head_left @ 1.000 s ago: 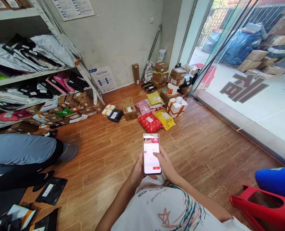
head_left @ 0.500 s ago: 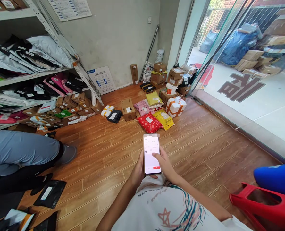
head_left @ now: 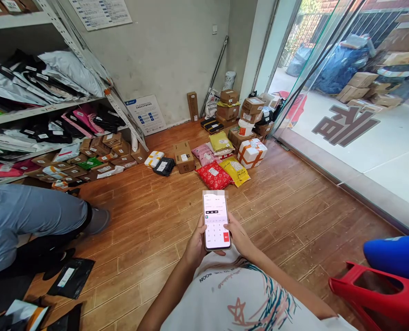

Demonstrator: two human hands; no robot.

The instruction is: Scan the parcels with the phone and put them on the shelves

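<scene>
A smartphone (head_left: 215, 220) is held upright in front of my body, its lit screen showing a number keypad with a red key at the lower right. My left hand (head_left: 196, 241) grips the phone's left edge, thumb at the side of the screen. On the opposite edge, my right hand (head_left: 238, 235) grips the phone too, with its thumb over the right of the keypad. The fingers behind the phone are mostly hidden. Beyond the phone, a red parcel with heart prints (head_left: 214, 175) and a yellow parcel (head_left: 236, 171) lie on the floor.
A shelf rack (head_left: 97, 73) full of parcels stands at the left, beside a bending person (head_left: 35, 220). Cartons (head_left: 184, 157) and other parcels sit by the wall. A glass door (head_left: 328, 82) is at right, a red stool (head_left: 383, 294) at lower right. A black parcel (head_left: 72, 278) lies lower left.
The keypad has come up on the phone screen. My right thumb has moved from mid-screen to the right edge, and my left thumb now rests at the left edge. The bending person has shifted slightly.
</scene>
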